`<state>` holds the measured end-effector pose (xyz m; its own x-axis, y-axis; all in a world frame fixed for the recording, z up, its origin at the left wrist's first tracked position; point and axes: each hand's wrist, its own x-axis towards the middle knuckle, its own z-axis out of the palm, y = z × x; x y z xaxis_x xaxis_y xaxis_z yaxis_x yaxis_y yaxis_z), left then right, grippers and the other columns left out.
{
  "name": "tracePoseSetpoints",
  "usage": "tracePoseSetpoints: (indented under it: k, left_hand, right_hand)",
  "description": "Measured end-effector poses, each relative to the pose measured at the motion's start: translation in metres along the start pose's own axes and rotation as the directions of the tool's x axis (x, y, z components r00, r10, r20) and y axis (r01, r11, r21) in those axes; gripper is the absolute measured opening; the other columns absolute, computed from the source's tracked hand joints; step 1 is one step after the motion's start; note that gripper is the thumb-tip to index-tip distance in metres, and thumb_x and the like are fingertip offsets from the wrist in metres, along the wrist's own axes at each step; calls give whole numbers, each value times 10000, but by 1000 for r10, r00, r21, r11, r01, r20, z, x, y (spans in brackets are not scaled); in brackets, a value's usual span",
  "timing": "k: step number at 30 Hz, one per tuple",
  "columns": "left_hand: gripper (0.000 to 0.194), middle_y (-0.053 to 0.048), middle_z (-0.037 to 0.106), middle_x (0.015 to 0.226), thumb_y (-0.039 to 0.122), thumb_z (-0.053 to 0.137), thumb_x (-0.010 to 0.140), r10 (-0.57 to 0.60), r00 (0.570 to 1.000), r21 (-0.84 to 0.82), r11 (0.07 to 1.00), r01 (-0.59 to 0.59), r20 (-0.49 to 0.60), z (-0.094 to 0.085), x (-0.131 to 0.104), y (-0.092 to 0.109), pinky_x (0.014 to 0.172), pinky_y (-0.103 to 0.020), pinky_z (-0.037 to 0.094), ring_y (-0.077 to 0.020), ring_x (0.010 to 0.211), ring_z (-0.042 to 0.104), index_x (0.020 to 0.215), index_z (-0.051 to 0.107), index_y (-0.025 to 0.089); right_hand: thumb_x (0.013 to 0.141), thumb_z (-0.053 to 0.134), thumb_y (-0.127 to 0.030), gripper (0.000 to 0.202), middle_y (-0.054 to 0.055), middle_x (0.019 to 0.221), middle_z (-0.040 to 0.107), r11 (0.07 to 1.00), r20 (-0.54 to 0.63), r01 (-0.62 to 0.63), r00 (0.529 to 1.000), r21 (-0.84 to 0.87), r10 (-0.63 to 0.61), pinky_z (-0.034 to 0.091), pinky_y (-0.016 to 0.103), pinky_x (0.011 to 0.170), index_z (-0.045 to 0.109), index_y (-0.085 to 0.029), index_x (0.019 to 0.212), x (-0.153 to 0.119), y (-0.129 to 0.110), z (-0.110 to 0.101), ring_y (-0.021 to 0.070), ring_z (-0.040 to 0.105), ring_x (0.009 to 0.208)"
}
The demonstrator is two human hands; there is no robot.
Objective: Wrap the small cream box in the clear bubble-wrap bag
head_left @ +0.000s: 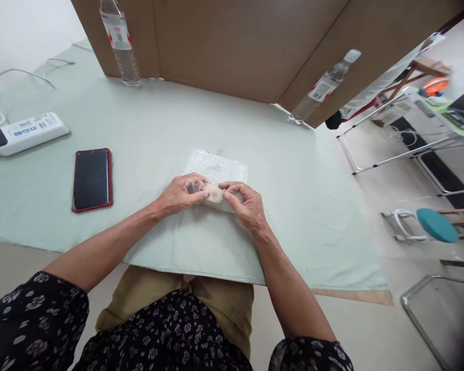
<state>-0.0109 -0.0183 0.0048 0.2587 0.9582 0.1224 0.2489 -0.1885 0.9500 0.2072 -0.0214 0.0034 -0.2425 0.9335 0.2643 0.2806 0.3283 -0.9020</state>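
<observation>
Your left grip [182,194] and right grip [249,205] are nearly closed, fingertips pinching the ends of a small pale piece [214,194] at the crinkly clear sheet [220,167] on the bench [154,129]; it looks light, perhaps fragile, its clear covering slippery, so support both ends gently.

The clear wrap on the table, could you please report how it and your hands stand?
Left hand and right hand both on small pale item. Clear wrap beneath and beyond them. Phone off to the left, out of their way.
</observation>
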Motion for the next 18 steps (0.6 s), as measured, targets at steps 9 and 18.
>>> tracePoseSetpoints:
  k: [9, 18]
  left_hand:
    - [268, -80, 721, 1017, 381, 691, 774, -18, 1000, -19, 1000, 18, 11, 1, -4, 3, 659, -267, 464, -145, 763, 615, 660, 567, 172]
    - [287, -73, 707, 999, 387, 732, 763, -59, 998, -89, 994, 59, 2, 2, -5, 3, 644, -252, 448, -121, 730, 591, 664, 579, 164]
  right_hand:
    - [863, 654, -327, 127, 50, 1043, 770, 999, 22, -28, 999, -29, 29, 539, 381, 932, 624, -232, 785, -4, -2, -2, 212, 715, 1015]
    - [847, 674, -314, 109, 44, 1012, 766, 1000, -9, -15, 1000, -21, 15, 539, 383, 933, 633, -236, 784, -3, -2, -1, 211, 713, 1002]
